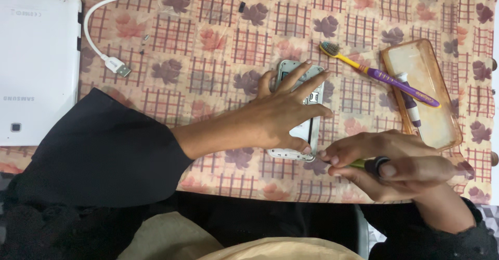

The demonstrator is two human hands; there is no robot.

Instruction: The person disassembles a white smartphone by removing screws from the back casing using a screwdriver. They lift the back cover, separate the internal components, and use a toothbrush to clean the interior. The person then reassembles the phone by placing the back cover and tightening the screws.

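Our right hand [395, 161] pinches a green-and-black screwdriver [370, 164], its tip at the near corner of the opened phone [299, 114]. Our left hand [283, 112] lies spread, pressing the phone onto the floral cloth [208, 36]. Beyond: an amber plastic case [442, 125] and a purple toothbrush [379, 75].

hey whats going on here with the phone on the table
A person in black sleeves is working on an opened phone that lies back-side up on a patterned tablecloth. The left hand is spread over it, pressing it flat. The right hand grips a small screwdriver with its tip at the phone's lower corner. Beside them lie a toothbrush, a clear phone case, a white cable and a white tablet.
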